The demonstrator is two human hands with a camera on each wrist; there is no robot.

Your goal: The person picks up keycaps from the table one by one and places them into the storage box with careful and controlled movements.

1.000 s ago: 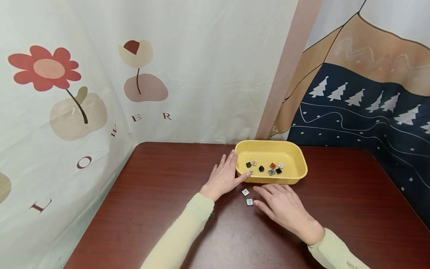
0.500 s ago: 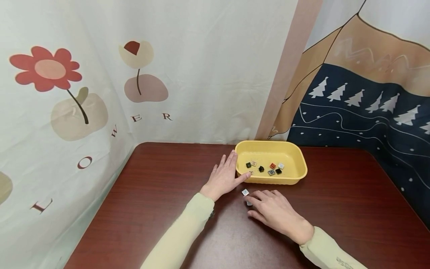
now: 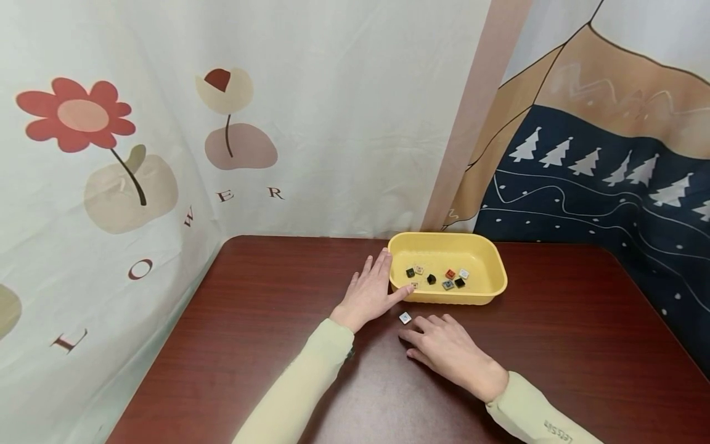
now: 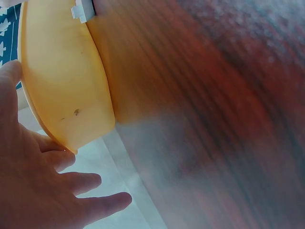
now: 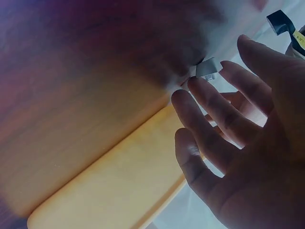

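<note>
A yellow plastic tub [image 3: 488, 293] stands at the table's back edge. My left hand [image 3: 366, 293] rests against its left end, fingers spread, with the thumb over the front rim. On the table before the tub lies a white square keycap [image 3: 405, 317], which in the left wrist view is a pale keycap [image 4: 85, 10] beside the tub wall. My right hand [image 3: 452, 354] is low over the table right by it, fingers loosely bent. In the right wrist view its thumb and index finger stand apart, near a keycap [image 5: 206, 68]. A second white keycap is hidden under the right fingers.
Inside the tub lie several small keycaps, among them a red one [image 3: 450, 273], a white one [image 3: 463, 273] and a black one [image 3: 431, 279]. The dark red table [image 3: 266, 296] meets a printed cloth [image 3: 333, 154] behind.
My right hand has moved left and slightly toward me, covering the nearer white keycap, which was in view before. My left hand and the tub stay put.
</note>
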